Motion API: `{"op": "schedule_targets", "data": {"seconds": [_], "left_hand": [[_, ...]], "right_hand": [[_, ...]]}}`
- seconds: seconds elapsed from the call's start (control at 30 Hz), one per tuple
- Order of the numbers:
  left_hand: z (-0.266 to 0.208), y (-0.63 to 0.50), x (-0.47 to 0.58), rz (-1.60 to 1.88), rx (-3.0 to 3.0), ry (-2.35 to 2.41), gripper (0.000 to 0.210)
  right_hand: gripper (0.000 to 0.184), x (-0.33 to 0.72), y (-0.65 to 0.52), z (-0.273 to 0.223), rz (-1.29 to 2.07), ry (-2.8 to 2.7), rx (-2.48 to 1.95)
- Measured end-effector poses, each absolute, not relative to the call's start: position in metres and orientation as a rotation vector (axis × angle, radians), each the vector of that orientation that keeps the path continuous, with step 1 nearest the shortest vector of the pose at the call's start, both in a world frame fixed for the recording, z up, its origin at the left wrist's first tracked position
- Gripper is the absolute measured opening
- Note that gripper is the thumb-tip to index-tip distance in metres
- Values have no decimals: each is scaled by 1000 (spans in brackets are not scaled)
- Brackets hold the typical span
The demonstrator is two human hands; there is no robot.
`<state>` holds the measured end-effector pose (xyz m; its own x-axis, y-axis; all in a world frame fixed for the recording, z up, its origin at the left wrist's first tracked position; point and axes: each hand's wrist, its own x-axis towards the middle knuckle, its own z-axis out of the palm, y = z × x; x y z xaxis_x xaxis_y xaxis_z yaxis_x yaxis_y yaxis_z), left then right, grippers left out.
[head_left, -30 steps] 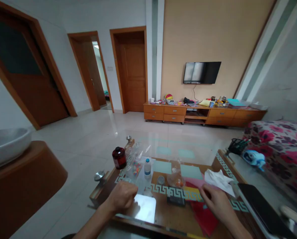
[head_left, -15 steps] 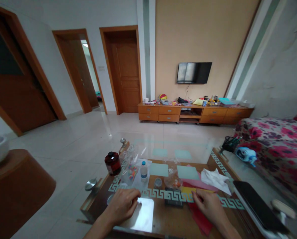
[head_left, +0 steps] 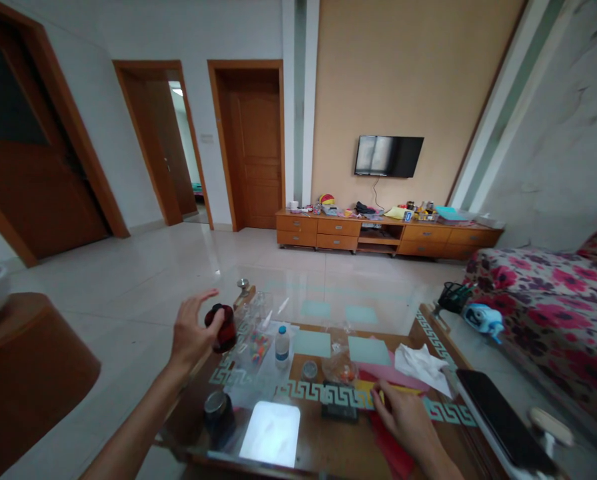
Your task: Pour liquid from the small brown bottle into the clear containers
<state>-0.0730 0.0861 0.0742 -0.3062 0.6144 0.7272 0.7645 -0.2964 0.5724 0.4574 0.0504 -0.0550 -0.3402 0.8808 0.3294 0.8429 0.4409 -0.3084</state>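
My left hand is raised with thumb and fingers spread around the dark red-brown bottle at the left side of the glass table. The thumb overlaps the bottle's upper part; whether it touches cannot be told. My right hand rests low over the table, fingers curled together, and nothing shows in it. A red sheet and a yellow strip lie beside it. Between the hands are a small clear bottle with a blue cap, a small round clear container and a bright white rectangle.
A dark jar with a metallic lid stands at the near left. Crumpled white tissue and a black phone-like slab are on the right. Clear plastic bags lie mid-table. A floral sofa stands right, a low cabinet far ahead.
My left hand has gone from a closed fist over the white rectangle to the brown bottle, opening up and uncovering the dark jar. My right hand stays about where it was.
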Motion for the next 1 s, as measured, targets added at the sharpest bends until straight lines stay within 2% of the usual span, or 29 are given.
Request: {"op": "schedule_targets", "data": {"seconds": [0.13,0.27,0.4,0.7,0.87,1.0], "left_hand": [[47,112,-113,-2145,-1349,-2023,72],[2,119,-122,-2200,-1440,-2217,84],[-16,123,-106,-1999,-1728,-2435,81],[-18,118,-62,-1464,-1779,-2485,76],[-22,99,-15,-1358,-2179,-2332,81],[-19,84,40,-1355,-2510,-2061,77]], "right_hand": [[44,462,55,-60,97,-2238,-1452],[52,463,58,-59,113,-2240,-1475],[55,462,60,-55,118,-2260,-1472],[56,461,60,-53,71,-2285,-1495],[55,460,62,-52,52,-2268,-1465],[44,448,66,-34,72,-2153,-1436]]}}
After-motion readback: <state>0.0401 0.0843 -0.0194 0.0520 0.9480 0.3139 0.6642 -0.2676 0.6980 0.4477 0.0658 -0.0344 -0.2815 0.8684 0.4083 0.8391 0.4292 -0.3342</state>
